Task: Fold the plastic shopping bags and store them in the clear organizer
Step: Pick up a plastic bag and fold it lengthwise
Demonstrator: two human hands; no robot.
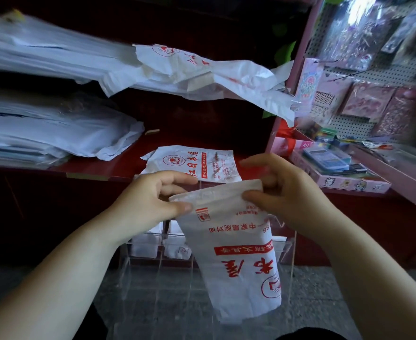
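- Pinches the plastic bag's (236, 261) folded top edge at both corners, left hand (153, 192) and right hand (287, 192) alike.
- Hangs lengthwise straight down from the grip; white, creased, red print upside down.
- Stands just below and behind the grip: clear organizer (148, 273), seemingly part-filled, left hand nearer.

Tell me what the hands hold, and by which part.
A white plastic shopping bag with red print, pinched at its top edge: left hand at the left corner, right hand at the right.
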